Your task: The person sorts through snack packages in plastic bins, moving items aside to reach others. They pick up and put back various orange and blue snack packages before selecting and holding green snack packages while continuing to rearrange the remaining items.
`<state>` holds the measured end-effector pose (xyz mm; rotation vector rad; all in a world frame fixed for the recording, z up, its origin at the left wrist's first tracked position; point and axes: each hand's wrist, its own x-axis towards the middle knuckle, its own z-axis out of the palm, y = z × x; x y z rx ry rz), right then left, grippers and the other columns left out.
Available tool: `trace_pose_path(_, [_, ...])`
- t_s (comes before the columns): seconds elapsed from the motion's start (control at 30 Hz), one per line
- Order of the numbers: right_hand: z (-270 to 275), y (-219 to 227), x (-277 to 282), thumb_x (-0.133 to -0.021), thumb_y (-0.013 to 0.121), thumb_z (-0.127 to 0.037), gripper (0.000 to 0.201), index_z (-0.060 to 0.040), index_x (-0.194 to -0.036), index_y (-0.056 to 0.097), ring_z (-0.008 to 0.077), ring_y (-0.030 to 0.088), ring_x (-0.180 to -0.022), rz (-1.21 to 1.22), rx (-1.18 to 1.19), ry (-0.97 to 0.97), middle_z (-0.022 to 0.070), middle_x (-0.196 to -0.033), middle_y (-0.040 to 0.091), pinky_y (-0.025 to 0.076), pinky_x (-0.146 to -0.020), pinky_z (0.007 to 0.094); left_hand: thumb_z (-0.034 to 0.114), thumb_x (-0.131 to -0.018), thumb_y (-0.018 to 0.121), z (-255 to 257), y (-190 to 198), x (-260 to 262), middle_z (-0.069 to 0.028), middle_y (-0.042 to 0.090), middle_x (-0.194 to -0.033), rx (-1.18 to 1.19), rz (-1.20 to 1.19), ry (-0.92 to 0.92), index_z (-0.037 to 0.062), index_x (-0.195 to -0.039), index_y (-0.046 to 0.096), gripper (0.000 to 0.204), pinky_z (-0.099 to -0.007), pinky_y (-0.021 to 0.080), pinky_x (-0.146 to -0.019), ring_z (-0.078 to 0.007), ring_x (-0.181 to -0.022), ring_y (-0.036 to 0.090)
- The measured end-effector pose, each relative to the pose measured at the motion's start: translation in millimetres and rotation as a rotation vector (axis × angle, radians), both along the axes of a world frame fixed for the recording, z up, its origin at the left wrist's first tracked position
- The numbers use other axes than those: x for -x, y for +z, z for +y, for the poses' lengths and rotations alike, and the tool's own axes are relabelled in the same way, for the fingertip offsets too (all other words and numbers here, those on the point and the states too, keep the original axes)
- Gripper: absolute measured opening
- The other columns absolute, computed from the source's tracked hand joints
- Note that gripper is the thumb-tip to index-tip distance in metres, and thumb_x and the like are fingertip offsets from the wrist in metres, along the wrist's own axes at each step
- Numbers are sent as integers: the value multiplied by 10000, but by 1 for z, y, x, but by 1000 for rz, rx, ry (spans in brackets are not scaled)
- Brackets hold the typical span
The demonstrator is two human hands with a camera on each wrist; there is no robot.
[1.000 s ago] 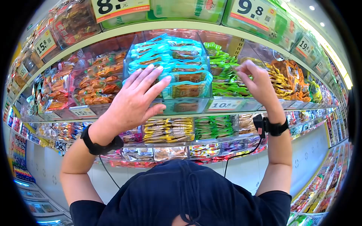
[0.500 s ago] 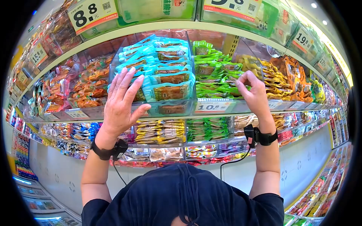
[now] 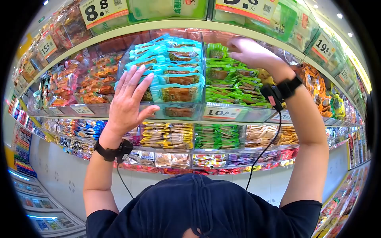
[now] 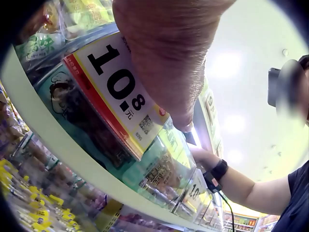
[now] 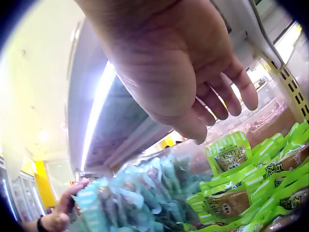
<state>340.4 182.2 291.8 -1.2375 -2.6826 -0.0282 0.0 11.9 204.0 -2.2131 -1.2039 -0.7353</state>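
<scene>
My left hand (image 3: 129, 99) has its fingers spread at the front left of a bin of blue snack packets (image 3: 179, 94), the fingertips overlapping the packets. In the left wrist view, the heel of that hand (image 4: 166, 53) is in front of a price tag (image 4: 113, 89). My right hand (image 3: 251, 51) reaches over the back of the neighbouring bin of green snack packets (image 3: 234, 87), slightly blurred. The right wrist view has its loosely bent fingers pointing down, nothing between them, just above an upright green packet (image 5: 229, 152) at the back of the pile.
An upper shelf edge (image 3: 166, 25) runs close above the right hand, with large price tags (image 3: 104, 12) on it. Clear dividers separate the bins. Orange packets (image 3: 95, 79) lie left, yellow and orange packets (image 3: 315, 85) right. A lower shelf holds yellow-striped packets (image 3: 166, 135).
My right hand has moved up and back from the front of the green packets, its bent thumb and finger loosening. My left hand has straightened upright beside the blue packets; the head view has shifted.
</scene>
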Motion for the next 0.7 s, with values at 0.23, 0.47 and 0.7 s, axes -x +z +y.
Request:
trace_pose_path(0.23, [27,-14,48,-785,670,-125,456,21,-1204,566,359,601,-1075,-189,25,-263,228,-1134,630,468,-947,420,573,-859,544,1,3,4,-174,431,-1411,5,9,-45,101,-1370,457,701,-471,261,-1116,-364,-1342,363])
trace_pose_path(0.47, [47,-25,52,-753,675,-88,507,-34,-1243,556,358,555,-1137,-155,-238,-141,227,-1181,599,445,-976,426,589,-856,541,3,0,8,-180,441,-1399,45,-6,-67,100,-1365,459,711,-484,268,-1108,-367,-1335,371])
trace_pose_path(0.7, [48,-25,46,-801,604,-72,403,-112,-1202,605,349,592,-1061,-21,-340,-74,177,-1114,634,477,-907,429,570,-837,584,3,0,9,-177,445,-1395,64,-17,-82,95,-1371,446,728,-483,270,-1107,-364,-1333,377])
